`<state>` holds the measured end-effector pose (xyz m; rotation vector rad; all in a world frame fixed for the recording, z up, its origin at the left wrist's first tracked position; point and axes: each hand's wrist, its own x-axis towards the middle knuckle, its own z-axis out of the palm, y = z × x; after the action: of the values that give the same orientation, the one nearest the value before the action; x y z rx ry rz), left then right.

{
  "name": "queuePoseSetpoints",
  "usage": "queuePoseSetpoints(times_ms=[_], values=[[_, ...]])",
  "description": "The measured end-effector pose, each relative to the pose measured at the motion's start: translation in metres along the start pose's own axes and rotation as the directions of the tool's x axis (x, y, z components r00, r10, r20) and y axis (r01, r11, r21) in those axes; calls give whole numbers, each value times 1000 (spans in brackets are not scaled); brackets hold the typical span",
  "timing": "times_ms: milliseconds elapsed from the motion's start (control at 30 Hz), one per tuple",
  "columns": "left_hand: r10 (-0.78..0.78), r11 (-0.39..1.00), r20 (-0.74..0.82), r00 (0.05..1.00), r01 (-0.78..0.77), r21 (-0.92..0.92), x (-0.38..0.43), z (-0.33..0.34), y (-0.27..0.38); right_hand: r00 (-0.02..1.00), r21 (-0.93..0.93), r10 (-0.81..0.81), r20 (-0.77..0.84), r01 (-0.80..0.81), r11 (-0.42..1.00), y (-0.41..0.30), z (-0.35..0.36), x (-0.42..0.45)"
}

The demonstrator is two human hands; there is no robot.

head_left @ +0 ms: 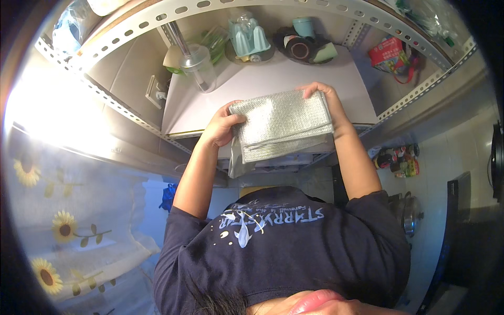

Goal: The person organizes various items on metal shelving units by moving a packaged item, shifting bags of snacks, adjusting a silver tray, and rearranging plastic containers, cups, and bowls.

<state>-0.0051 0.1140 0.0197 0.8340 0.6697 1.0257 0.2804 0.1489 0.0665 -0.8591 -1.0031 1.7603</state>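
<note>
Several folded silvery mesh cloths [283,118] are held in a stack between my two hands, in front of a white shelf. My left hand [223,125] grips the stack's left end, its thumb lying on top. At the far right corner, my right hand [321,94] has its fingertips over the cloths' edge. A greyish plastic bag or wrapper [237,157] hangs below the left end of the stack; whether my left hand holds it too is hidden.
On the white shelf [271,80] stand a clear container with a metal rod [199,71], a light-blue mould [249,41] and a dark tray [293,51] with a blue cup [303,26]. Perforated metal shelf posts frame both sides. A red bag [390,55] hangs at right.
</note>
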Motion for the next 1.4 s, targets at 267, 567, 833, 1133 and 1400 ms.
queuePoseSetpoints(times_ms=[267, 567, 833, 1133, 1400], values=[[128, 954, -153, 980, -79, 289, 4, -6, 1, 998, 94, 18, 66, -24, 995, 12, -8, -24], [401, 881, -306, 863, -272, 387, 11, 3, -24, 889, -434, -417, -191, 304, 848, 28, -12, -39], [36, 914, 246, 968, 68, -400, -11, 71, -46, 613, -673, -750, 249, 666, 321, 49, 29, -85], [108, 967, -22, 994, -110, -230, 3, 85, -56, 809, -711, -568, 151, 488, 506, 104, 37, -105], [382, 911, -206, 901, -330, 246, 7, 87, -67, 749, -714, -661, 34, 482, 509, 86, 57, -119]])
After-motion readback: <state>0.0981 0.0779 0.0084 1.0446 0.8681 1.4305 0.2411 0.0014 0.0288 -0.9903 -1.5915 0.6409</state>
